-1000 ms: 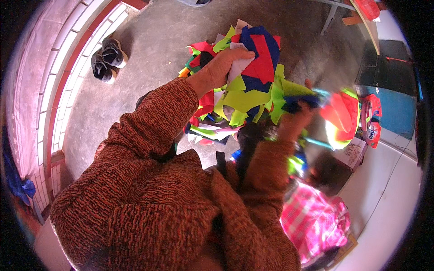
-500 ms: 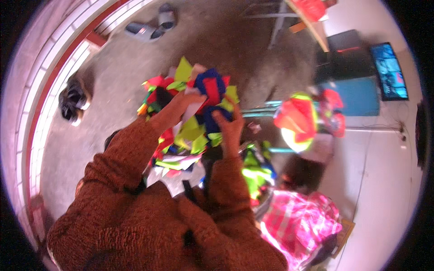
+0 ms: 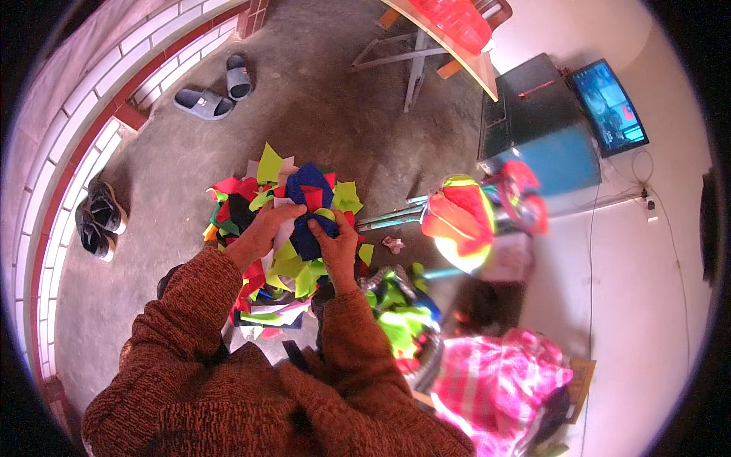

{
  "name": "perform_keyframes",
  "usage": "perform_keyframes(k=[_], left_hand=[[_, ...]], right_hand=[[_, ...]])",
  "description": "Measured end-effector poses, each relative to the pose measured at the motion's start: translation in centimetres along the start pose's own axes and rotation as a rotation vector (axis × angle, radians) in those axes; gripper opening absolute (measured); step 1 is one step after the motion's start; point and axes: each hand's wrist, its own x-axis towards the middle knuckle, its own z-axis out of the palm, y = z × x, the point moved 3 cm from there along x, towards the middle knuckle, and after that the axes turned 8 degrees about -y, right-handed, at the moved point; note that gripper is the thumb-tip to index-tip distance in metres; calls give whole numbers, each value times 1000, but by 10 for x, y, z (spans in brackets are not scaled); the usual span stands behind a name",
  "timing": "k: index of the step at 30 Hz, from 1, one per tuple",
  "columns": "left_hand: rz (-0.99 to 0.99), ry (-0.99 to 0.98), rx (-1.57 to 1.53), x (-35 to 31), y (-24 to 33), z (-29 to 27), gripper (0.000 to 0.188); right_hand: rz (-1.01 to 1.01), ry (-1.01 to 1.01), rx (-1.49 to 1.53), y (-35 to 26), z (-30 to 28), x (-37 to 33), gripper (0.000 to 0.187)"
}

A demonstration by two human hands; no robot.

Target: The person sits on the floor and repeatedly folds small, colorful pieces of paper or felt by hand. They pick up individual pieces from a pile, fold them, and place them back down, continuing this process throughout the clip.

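Over a heap of colourful fabric scraps (image 3: 287,266), both my hands are closed on a dark blue felt-like piece (image 3: 304,242). My left hand (image 3: 270,230) pinches its left side, the thumb pointing at a small red patch (image 3: 312,198). On the right side, my right hand (image 3: 337,247) grips the same blue piece with thumb and fingers. A yellow-green bit shows between the hands. How the blue, red and yellow-green layers join is hidden by my fingers. Lime, red, black, white and green scraps lie around and below my hands.
Right of the heap stand an orange and lime bundle (image 3: 461,221), a tub of lime scraps (image 3: 402,320) and a pink checked cloth (image 3: 495,381). Grey slippers (image 3: 204,105) and black shoes (image 3: 103,213) lie on the floor. A folding table (image 3: 449,38) and a screen (image 3: 608,107) are farther off.
My view has shifted, so the heap and hands sit lower and further left. Both hands still hold the blue piece and have drawn closer together.
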Motion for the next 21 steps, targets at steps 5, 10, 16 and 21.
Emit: perform_keyframes(k=[5, 10, 16, 21], left_hand=[[-27, -52, -114, 12, -15, -24, 23], [-6, -12, -226, 1, 2, -7, 22], [38, -91, -250, 5, 2, -18, 20], [25, -54, -246, -2, 14, -3, 17]], right_hand=[[63, -16, -32, -6, 1, -1, 27], [-29, 44, -163, -17, -6, -5, 25], [-134, 129, 206, -9, -10, -2, 27], [53, 98, 505, 2, -21, -6, 28]])
